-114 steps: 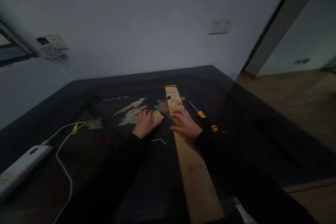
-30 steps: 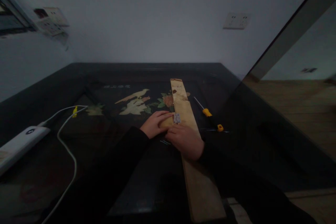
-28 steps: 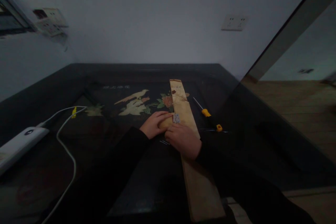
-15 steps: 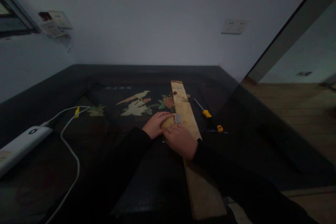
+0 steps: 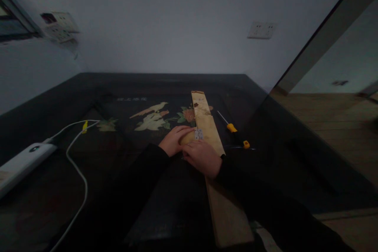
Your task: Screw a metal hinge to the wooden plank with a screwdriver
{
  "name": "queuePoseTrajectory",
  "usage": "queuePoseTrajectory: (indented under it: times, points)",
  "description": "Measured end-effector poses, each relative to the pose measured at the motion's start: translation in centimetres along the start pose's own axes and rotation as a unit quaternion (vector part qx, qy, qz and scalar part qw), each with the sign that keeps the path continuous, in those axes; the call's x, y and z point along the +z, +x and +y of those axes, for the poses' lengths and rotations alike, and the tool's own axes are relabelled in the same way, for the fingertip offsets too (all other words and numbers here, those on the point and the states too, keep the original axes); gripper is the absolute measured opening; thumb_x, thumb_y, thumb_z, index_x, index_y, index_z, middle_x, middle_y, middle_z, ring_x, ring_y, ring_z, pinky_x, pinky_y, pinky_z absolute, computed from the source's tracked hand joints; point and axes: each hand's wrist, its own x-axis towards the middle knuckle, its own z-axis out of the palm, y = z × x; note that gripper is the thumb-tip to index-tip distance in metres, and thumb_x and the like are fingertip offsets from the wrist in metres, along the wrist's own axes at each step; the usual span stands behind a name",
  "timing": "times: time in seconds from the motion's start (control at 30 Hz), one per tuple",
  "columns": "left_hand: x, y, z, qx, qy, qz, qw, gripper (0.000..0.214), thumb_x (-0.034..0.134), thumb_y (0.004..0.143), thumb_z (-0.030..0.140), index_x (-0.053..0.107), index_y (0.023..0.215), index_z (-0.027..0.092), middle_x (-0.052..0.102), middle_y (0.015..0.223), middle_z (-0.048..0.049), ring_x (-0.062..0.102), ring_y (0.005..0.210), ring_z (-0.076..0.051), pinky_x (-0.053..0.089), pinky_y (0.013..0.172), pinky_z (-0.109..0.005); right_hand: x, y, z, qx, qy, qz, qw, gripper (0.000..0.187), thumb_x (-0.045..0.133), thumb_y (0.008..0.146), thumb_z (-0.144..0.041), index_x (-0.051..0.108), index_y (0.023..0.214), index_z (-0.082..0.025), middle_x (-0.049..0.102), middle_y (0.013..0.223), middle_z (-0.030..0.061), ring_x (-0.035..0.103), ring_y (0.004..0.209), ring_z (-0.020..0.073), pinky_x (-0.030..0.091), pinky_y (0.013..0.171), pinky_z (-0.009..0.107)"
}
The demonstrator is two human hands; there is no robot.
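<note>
A long, light wooden board (image 5: 211, 128) lies lengthwise on the dark table. A small perforated metal hinge plate (image 5: 198, 134) rests at its left edge, joining the end of a short wooden piece (image 5: 186, 138). My left hand (image 5: 173, 141) is closed around the short piece from the left, fingers along its far side. My right hand (image 5: 204, 158) lies across the board, fingers curled against the short piece's near side; its palm hides part of the board. A tiny shiny metal bit (image 5: 183, 158) shows beneath the right fingertips, too small to name.
A yellow-and-black screwdriver (image 5: 232, 128) lies right of the board. On the left are a white power bank (image 5: 26, 165) and its white cable (image 5: 84, 179) with a yellow tag. The table (image 5: 165, 82) meets the wall at the back; wall sockets (image 5: 261, 30) are above.
The whole view has shifted slightly. Both hands keep their hold, and the right fingers have moved very slightly at the short wooden piece.
</note>
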Motion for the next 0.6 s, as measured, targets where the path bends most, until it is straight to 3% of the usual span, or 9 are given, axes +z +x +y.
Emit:
queuePoseTrajectory:
  times: [0.17,0.27,0.33,0.47,0.6]
  points:
    - [0.0,-0.1,0.1,0.019,-0.004,0.004,1.0,0.059,0.066,0.076,0.023,0.05,0.132,0.026,0.053,0.127,-0.0095,0.049,0.118,-0.025,0.039,0.103,-0.044,-1.3,-0.4,1.1,0.013,0.123,0.037,0.992,0.008,0.059,0.084,-0.021,0.063,0.089,-0.017,0.069,0.083,0.0032,0.063,0.078,0.0159,0.041,0.067,0.026]
    - [0.1,-0.1,0.0,0.024,0.006,0.006,1.0,0.055,0.066,0.079,0.032,0.052,0.131,0.024,0.052,0.127,-0.0109,0.049,0.118,-0.026,0.04,0.103,-0.044,-2.6,-0.3,2.9,0.026,0.256,0.076,0.963,0.017,0.058,0.081,-0.014,0.063,0.097,-0.017,0.068,0.081,0.0006,0.062,0.072,0.0112,0.044,0.066,0.023]
    - [0.2,-0.1,0.0,0.021,0.02,0.008,1.0,0.054,0.063,0.081,0.035,0.051,0.132,0.024,0.051,0.127,-0.0111,0.048,0.119,-0.026,0.04,0.102,-0.044,-3.3,0.1,4.5,0.053,0.324,0.095,0.94,0.025,0.058,0.081,-0.015,0.063,0.105,-0.017,0.069,0.083,0.0015,0.062,0.071,0.0107,0.047,0.068,0.024]
    - [0.2,-0.2,0.0,0.018,0.033,-0.004,0.999,0.055,0.061,0.083,0.038,0.048,0.134,0.026,0.049,0.129,-0.0109,0.047,0.119,-0.026,0.04,0.102,-0.045,-3.9,1.5,7.5,0.111,0.448,0.099,0.882,0.028,0.061,0.078,-0.022,0.066,0.104,-0.014,0.067,0.074,0.0017,0.061,0.066,0.0115,0.049,0.067,0.027]
    - [-0.1,-0.2,0.2,0.008,0.033,-0.017,0.999,0.055,0.061,0.083,0.037,0.047,0.136,0.026,0.048,0.13,-0.011,0.046,0.121,-0.026,0.038,0.104,-0.044,-3.2,2.6,9.2,0.138,0.588,0.106,0.79,0.028,0.061,0.077,-0.022,0.066,0.104,-0.014,0.067,0.087,0.0027,0.055,0.064,0.0069,0.047,0.067,0.024]
